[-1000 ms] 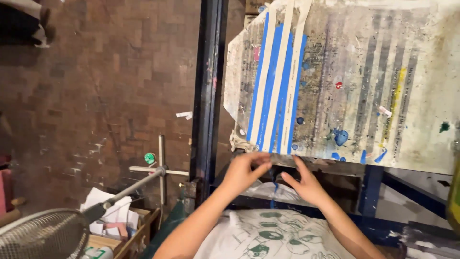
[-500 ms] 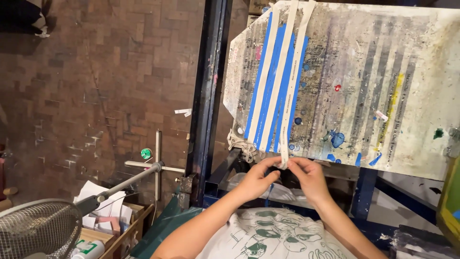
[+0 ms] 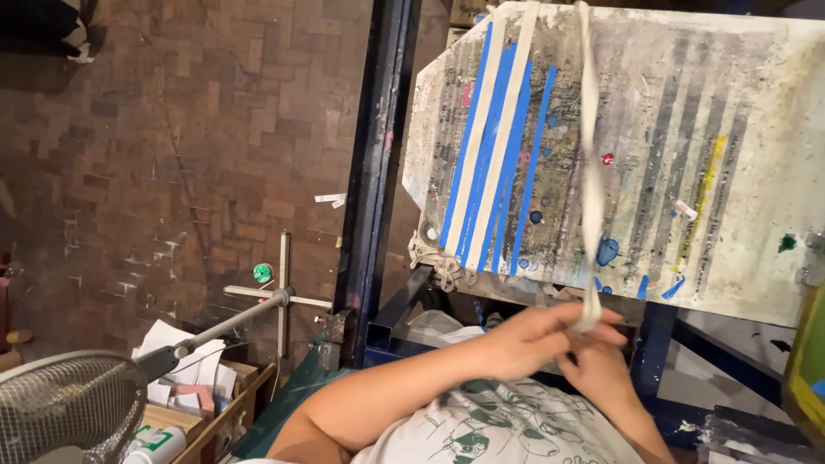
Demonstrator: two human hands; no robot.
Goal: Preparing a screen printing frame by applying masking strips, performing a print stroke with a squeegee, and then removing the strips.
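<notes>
A paint-stained printing board (image 3: pixel 687 163) with blue stripes and strips of pale tape lies in front of me. One long pale tape strip (image 3: pixel 589 163) is lifted off the board and runs from its far edge down to my hands. My left hand (image 3: pixel 541 339) pinches the strip's near end just below the board's front edge. My right hand (image 3: pixel 601 369) sits right under and behind the left, fingers curled by the same end. Two other pale strips (image 3: pixel 490 146) still lie flat on the board's left part.
A dark blue metal frame (image 3: pixel 374 172) carries the board. Brick floor (image 3: pixel 172 155) spreads to the left. A round fan (image 3: pixel 60 412) on a stand and a wooden box of papers (image 3: pixel 189 387) stand at lower left. A yellow-green object (image 3: pixel 808 369) is at the right edge.
My hands took hold of a tape strip at the board's front edge and pulled it loose; it now hangs off the board further right. The camera view has moved closer.
</notes>
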